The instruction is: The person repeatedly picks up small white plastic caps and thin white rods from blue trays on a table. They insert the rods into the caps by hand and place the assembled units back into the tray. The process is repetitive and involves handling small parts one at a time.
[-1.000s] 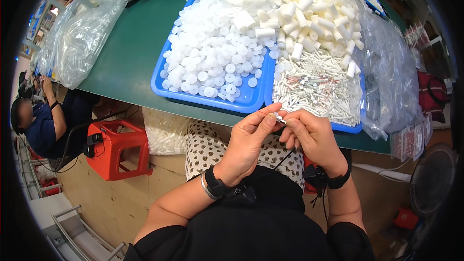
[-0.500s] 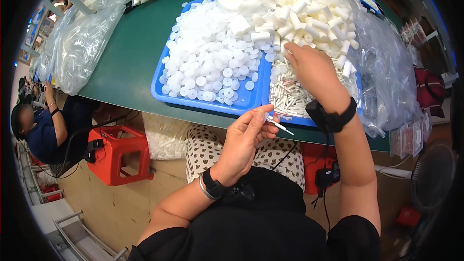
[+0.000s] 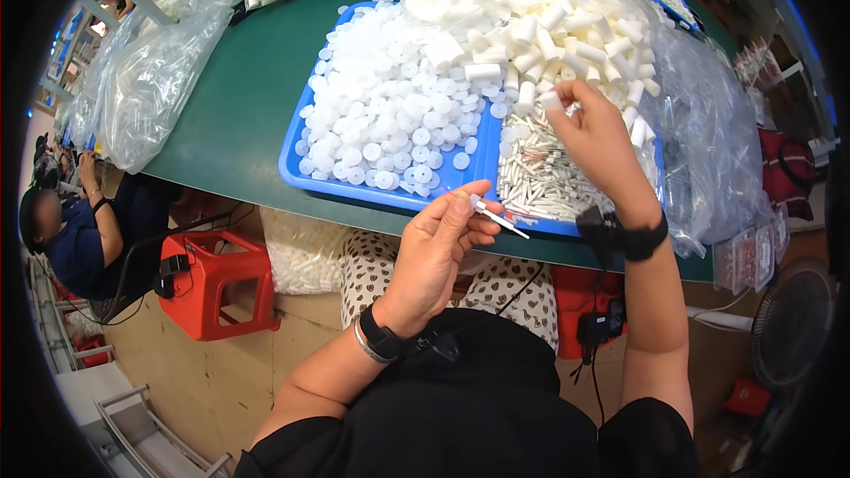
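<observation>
The person's left hand (image 3: 434, 243) is at the near edge of the green surface (image 3: 252, 80), its thumb and index finger pinching a thin white rod (image 3: 513, 229). The rod slants down to the right, its free tip past that edge; a pale translucent piece (image 3: 476, 202) shows at the fingertips, its shape partly hidden.

The right hand (image 3: 598, 137) is over the right blue tray (image 3: 553, 226), thumb and index finger closed on 1 cream cylinder (image 3: 551, 101). Beneath that hand, loose thin rods (image 3: 531, 186) fill the tray's near part. A heap of cream cylinders (image 3: 567, 35) covers its far edge and spreads toward the surface's far edge, partly under clear plastic.

The left blue tray (image 3: 354, 194) stands beside it, along the surface's near edge, piled with translucent white discs (image 3: 381, 111). A crumpled clear bag (image 3: 704, 133) lies by the surface's right edge. Beyond its left end sits a co-worker (image 3: 80, 235) in dark blue, near a red stool (image 3: 217, 288).
</observation>
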